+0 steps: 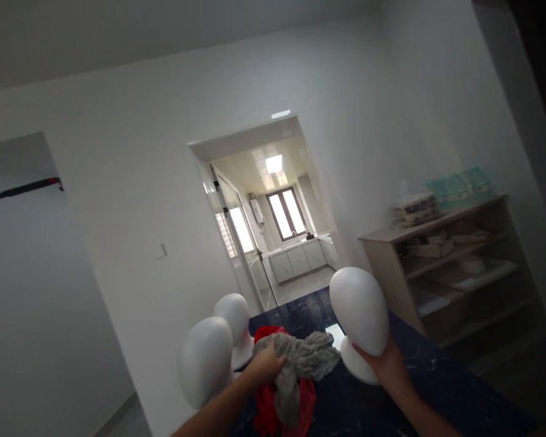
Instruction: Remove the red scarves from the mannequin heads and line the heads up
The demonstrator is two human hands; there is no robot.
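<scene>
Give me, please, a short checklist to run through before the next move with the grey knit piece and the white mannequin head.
1. Left hand grips the grey knit piece: ok.
2. Right hand holds the mannequin head at its neck: ok.
3. Head stands flat on the dark table: cannot tell, it looks tilted.
4. Grey piece free of the red cloth: not ok, they lie tangled.
5. Two other heads stand apart from the held one: ok.

text: none legible | labels: none | packages on shelf [414, 208]: print too blurred to read
</scene>
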